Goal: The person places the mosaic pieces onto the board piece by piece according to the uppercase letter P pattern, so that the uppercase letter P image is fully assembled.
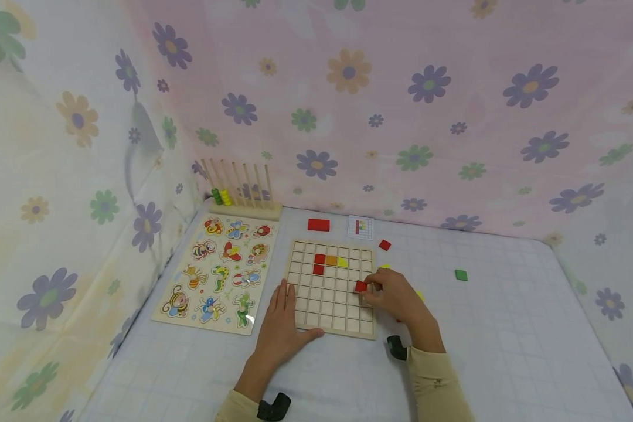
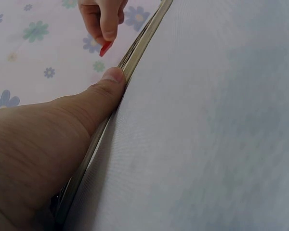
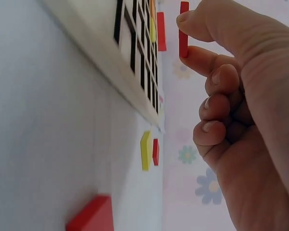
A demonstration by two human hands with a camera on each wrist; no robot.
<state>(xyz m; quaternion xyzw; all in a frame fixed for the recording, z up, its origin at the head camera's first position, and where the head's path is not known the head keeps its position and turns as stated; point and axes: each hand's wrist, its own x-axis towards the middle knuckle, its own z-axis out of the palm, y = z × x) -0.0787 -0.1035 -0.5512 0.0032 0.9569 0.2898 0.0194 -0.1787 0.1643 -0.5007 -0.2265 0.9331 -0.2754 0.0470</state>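
My right hand (image 1: 398,298) pinches a red square tile (image 1: 361,286) between thumb and index finger, over the right side of a wooden grid board (image 1: 328,291). In the right wrist view the tile (image 3: 183,33) is seen edge-on, and the other fingers are curled in. My left hand (image 1: 283,329) rests at the board's near left corner, fingers straight along the left side and thumb (image 2: 113,77) against the near edge. In the grid's upper part sit two red tiles (image 1: 319,269), an orange tile (image 1: 331,261) and a yellow piece (image 1: 343,262).
Left of the board lies an insect puzzle board (image 1: 213,281), with a wooden peg rack (image 1: 245,210) behind it. Beyond the grid are a red block (image 1: 319,225) and a pattern card (image 1: 360,227). Rightward lie a loose red tile (image 1: 384,245) and a green tile (image 1: 461,275).
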